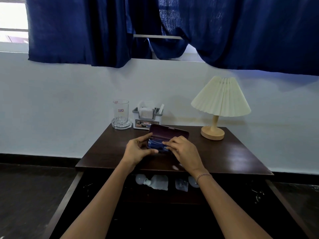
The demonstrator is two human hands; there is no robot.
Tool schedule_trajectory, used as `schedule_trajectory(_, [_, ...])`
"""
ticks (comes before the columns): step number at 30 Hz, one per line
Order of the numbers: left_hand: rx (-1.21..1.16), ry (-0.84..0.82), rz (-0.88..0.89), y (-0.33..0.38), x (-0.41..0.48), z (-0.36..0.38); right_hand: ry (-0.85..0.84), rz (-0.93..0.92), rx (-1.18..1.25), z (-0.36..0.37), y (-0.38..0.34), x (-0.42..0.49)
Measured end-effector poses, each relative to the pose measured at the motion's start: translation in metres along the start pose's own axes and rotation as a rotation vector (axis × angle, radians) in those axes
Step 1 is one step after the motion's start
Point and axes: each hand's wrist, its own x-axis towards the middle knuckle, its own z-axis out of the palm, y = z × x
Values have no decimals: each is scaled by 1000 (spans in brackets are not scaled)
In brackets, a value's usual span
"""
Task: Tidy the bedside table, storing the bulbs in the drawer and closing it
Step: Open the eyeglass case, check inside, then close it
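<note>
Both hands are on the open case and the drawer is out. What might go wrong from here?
The raised lid of the dark purple hard case could snap down on the right hand working at the blue item inside. The white bulbs lie loose in the open dark wooden drawer; a hard shove shut may jolt them.

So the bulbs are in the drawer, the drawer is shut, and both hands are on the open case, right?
No, the drawer is open, pulled out below the table top; the head view shows it. The bulbs do lie in it, and the left hand and right hand are both on the open case.
</note>
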Motion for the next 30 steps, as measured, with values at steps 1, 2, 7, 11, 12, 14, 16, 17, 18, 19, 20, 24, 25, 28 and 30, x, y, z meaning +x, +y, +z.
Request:
schedule_trajectory(1, [-6,0,-3,0,0,0,-1,1,-4,1,0,0])
schedule_trajectory(2, [-9,1,-4,-1,0,0,-5,3,-6,2,1,0])
schedule_trajectory(7, [-19,23,-2,1,-1,0,-2,22,37,1,1,0])
schedule_trajectory(11, [-14,30,-2,3,-1,1,11,127,130,-1,4,1])
schedule_trajectory(12, [-10,30,-1,2,-1,1,19,151,151,-1,4,2])
schedule_trajectory(14, [-10,33,-2,3,-1,0,55,204,198,-2,5,2])
schedule_trajectory(16, [-15,41,-3,2,-1,0,125,277,258,-4,5,1])
schedule_trajectory(17, [-18,44,-2,2,-1,0,161,316,297,-5,6,0])
schedule_trajectory(18, [-20,48,-1,2,-1,0,190,344,336,-6,6,0])
schedule_trajectory(19, [-21,51,0,2,-1,0,204,353,363,-6,7,0])
schedule_trajectory(20, [-21,54,1,2,-1,0,198,343,375,-6,7,0])
schedule_trajectory(24, [-18,52,0,3,-1,0,50,222,346,-5,4,0])
schedule_trajectory(25, [-15,53,3,3,-1,0,21,190,322,-4,3,0])
schedule_trajectory(28, [-13,45,2,3,-2,-1,-12,84,224,-2,2,-1])
schedule_trajectory(30, [-8,35,-2,3,-2,-1,-14,62,188,-1,3,-2])
